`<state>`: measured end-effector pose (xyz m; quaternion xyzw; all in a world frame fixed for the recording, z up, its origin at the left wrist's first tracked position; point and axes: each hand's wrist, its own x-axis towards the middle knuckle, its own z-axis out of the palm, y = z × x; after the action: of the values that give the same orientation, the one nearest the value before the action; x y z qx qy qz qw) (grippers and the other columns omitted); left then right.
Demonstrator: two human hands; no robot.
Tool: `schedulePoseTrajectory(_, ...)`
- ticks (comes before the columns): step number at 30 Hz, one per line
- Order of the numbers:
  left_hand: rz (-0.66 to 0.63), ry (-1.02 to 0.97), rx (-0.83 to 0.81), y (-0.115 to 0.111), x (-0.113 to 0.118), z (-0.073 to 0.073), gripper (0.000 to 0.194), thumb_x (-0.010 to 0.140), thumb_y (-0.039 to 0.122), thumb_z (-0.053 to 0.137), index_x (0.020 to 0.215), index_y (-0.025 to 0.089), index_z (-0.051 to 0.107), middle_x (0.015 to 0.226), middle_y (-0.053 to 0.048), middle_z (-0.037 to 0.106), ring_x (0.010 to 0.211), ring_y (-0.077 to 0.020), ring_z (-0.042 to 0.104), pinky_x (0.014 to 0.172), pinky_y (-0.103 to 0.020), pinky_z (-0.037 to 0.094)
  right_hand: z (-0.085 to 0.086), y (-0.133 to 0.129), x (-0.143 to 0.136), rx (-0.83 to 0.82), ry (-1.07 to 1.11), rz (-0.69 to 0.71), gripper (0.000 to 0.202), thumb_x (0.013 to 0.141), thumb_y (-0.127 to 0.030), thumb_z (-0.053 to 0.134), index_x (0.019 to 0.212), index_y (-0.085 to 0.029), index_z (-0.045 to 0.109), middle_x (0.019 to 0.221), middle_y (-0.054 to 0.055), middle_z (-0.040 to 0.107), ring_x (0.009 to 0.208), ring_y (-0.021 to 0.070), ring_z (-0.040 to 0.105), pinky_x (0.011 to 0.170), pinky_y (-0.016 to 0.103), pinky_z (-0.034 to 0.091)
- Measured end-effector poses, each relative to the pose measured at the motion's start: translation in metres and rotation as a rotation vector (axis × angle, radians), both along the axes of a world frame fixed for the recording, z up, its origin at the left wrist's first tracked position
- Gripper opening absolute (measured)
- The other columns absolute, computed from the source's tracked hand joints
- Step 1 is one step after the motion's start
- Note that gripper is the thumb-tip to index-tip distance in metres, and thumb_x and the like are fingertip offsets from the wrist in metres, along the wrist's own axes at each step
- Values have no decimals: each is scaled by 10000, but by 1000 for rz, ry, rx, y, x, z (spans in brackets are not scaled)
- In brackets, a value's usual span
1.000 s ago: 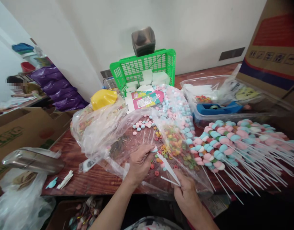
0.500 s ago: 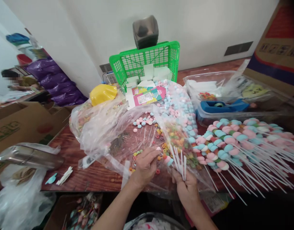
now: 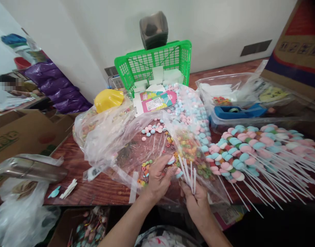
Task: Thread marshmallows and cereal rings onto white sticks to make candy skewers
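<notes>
White sticks, bundled, gripped by the right hand, probably light, stiff, best held low; candy, likely soft, at fingertips of the curled left hand, pinch unclear.

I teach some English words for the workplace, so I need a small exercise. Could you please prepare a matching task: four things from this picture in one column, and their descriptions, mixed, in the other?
Things
1. right hand
2. plastic crate
3. tape dispenser
4. metal flask

Descriptions
A. green, near the wall
B. silvery, lying at the left
C. gripping several white sticks
D. blue

Pairs: 1-C, 2-A, 3-D, 4-B
</notes>
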<state>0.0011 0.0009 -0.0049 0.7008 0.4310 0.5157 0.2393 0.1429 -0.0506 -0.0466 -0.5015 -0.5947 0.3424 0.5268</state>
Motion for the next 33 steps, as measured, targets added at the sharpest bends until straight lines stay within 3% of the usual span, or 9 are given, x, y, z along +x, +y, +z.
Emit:
schedulePoseTrajectory(6,-142,162,-2,-20,6,-4,383,863,168,561,1244,203,567,1128,-112,678,1043,-211,639,915,-367,514,-3,-2,0,53,-37,-18,201,844,-204,474,896,-179,667,594,-17,591,505,134,522,506,228,438)
schedulePoseTrajectory(9,-200,137,-7,-20,7,3,354,864,169,557,1216,202,591,1137,-111,677,1064,-214,630,931,-366,502,-8,2,4,7,19,-51,174,852,-231,493,851,-180,659,612,-9,579,549,142,530,533,237,448)
schedulePoseTrajectory(11,-194,78,-64,-10,4,8,337,881,197,539,1212,213,599,1114,-96,685,1009,-202,651,898,-351,512,-9,7,10,-46,93,-103,190,856,-286,526,724,-181,614,589,-11,549,554,140,517,531,238,439)
schedulePoseTrajectory(14,-48,-38,-153,19,-3,12,314,909,238,490,1200,221,609,979,-58,705,760,-147,672,739,-296,536,-6,12,21,-154,282,-195,295,843,-377,579,624,-185,526,555,-27,505,502,115,463,464,220,383)
schedulePoseTrajectory(17,-55,205,-160,49,-5,10,196,864,221,546,953,179,716,825,-54,703,704,-156,637,706,-289,501,-1,15,28,-217,440,-234,341,822,-421,614,614,-185,482,537,-49,461,451,83,385,416,203,310)
schedulePoseTrajectory(19,-161,468,-177,63,0,6,151,823,189,584,862,166,728,799,-66,688,760,-185,623,741,-306,478,2,16,28,-216,411,-209,353,822,-424,613,603,-183,475,521,-57,434,439,73,351,406,200,281)
schedulePoseTrajectory(23,-203,759,-185,75,9,-1,206,802,198,589,970,168,705,941,-95,629,905,-230,576,808,-336,450,5,18,28,-196,254,-157,337,842,-408,579,608,-180,497,515,-56,432,443,78,353,412,202,288)
schedulePoseTrajectory(29,-318,765,-217,76,-4,0,140,809,179,568,877,181,690,879,-64,608,870,-201,550,787,-296,429,8,19,33,-174,155,-136,331,849,-400,550,599,-193,487,506,-54,448,467,104,414,470,221,350)
schedulePoseTrajectory(33,-252,650,-204,69,-16,-3,166,826,178,538,700,166,644,748,-44,598,749,-169,521,727,-283,409,6,17,33,-134,74,-82,281,858,-335,526,614,-199,491,518,-49,473,492,115,450,508,227,379)
